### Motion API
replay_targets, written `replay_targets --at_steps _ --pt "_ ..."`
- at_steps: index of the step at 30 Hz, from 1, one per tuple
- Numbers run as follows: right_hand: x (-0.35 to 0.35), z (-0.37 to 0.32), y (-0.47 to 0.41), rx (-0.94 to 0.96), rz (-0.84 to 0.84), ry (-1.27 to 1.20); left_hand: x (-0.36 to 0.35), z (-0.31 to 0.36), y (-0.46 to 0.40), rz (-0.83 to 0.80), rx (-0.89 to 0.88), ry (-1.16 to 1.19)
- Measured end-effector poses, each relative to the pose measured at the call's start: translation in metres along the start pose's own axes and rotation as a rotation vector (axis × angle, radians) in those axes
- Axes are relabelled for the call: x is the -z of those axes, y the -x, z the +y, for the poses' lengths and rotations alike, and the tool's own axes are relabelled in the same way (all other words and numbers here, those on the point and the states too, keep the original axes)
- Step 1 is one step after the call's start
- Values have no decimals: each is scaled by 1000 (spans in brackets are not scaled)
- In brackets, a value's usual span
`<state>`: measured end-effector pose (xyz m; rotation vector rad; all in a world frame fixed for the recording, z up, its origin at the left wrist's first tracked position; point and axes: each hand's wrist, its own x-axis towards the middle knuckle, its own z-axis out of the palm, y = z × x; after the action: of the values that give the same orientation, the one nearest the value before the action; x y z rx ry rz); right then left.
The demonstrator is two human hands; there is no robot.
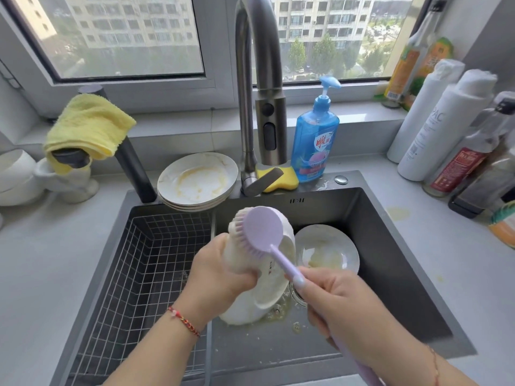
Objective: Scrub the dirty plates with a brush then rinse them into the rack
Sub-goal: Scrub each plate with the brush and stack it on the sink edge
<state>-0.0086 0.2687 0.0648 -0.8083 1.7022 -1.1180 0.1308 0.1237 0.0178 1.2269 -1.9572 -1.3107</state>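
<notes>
two hands are in the frame: the left hand (220, 271) at lower centre and the right hand (334, 299) at lower right. there is one lilac brush (260, 231) at centre. one plate (267, 277) is held at centre, one more lies flat in the sink (327, 249) to its right, and a stack of plates (198, 181) sits above centre left, its exact number hard to tell. one wire rack (145, 263) fills the lower left. one faucet (259, 79) stands at top centre. one blue soap bottle (316, 140), one yellow sponge (280, 179) and one yellow cloth (89, 126) show.
</notes>
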Motion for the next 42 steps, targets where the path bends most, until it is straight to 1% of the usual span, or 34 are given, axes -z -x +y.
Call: replay_targets --at_steps 2,4,6,8,11,12,14,16,18,22,23,24,27,28,30,31,32,33,34,37,38,39,40,42 --pt "10 3 -10 -32 84 24 2 1 -2 -28 -57 -73" --pt "27 10 -26 -135 208 32 4 3 -1 -48 -163 -141" --pt "39 15 -39 -224 277 -25 4 4 -2 -75 -281 -214" --pt "42 19 -47 -277 288 -170 -1 7 -3 -94 -440 -328" --pt "41 17 -51 -330 255 -359 -12 13 -4 -57 -835 -616" --pt "40 17 -51 -337 244 -400 -16 12 -4 -49 -944 -679" --pt "39 16 -49 -327 237 -493 -19 9 -6 -56 -1122 -728" --pt "38 17 -48 -314 254 -591 -18 5 -7 -57 -1205 -722" --pt "36 19 -46 -303 279 -641 -18 -1 -8 -30 -1237 -710" --pt "34 17 -42 -255 300 -646 -16 -8 -9 -13 -1160 -656" --pt "34 16 -41 -236 297 -648 -14 -9 -7 -35 -1100 -602" --pt "35 14 -40 -219 298 -646 -10 -8 -2 -62 -992 -512" --pt "37 14 -40 -150 310 -603 4 2 12 -134 -471 -90" --pt "38 14 -41 -133 314 -584 7 1 12 -95 -327 20" --pt "38 16 -42 -117 307 -562 10 2 9 39 -85 162" --pt "37 17 -43 -115 293 -560 9 3 6 61 46 275" --pt "35 17 -43 -114 279 -552 8 6 5 45 183 396" --pt "33 18 -44 -115 261 -540 6 6 5 24 294 495" --pt "30 19 -44 -126 256 -526 4 7 6 21 370 537" --pt "25 25 -45 -165 274 -512 3 1 11 128 431 486" --pt "23 25 -46 -174 278 -518 5 -2 12 137 441 497" --pt "22 25 -46 -176 273 -535 7 -4 14 102 448 530" --pt "21 25 -46 -177 263 -541 9 -6 15 27 466 577" --pt "19 25 -45 -178 231 -544 12 -10 18 -140 550 744"
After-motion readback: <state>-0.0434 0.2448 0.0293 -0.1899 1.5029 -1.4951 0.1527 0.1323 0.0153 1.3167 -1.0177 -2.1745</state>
